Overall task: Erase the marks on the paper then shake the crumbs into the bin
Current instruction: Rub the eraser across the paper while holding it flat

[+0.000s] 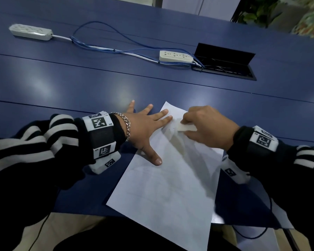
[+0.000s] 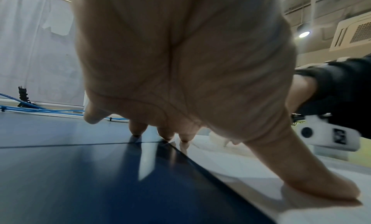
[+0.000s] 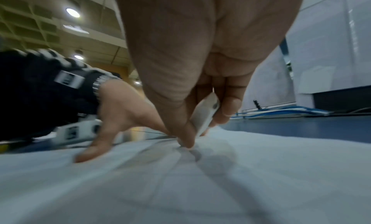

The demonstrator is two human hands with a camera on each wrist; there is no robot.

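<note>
A white sheet of paper (image 1: 170,187) lies slanted on the blue table (image 1: 80,84), its near corner hanging over the front edge. My left hand (image 1: 143,131) lies flat with fingers spread, thumb and two fingertips pressing the paper's left side (image 2: 261,172). My right hand (image 1: 207,127) pinches a white eraser (image 1: 186,128) between thumb and fingers and holds it down on the paper's far end (image 3: 200,179). In the right wrist view the eraser (image 3: 204,114) stands tilted, its lower edge on the sheet. A few dark specks lie beside the eraser. No bin is in view.
Two white power strips (image 1: 30,32) (image 1: 176,56) and blue cables (image 1: 107,48) lie across the far table. An open black cable hatch (image 1: 225,61) sits at the far right. A second white sheet (image 1: 256,230) lies near my right elbow. Plants stand beyond the table.
</note>
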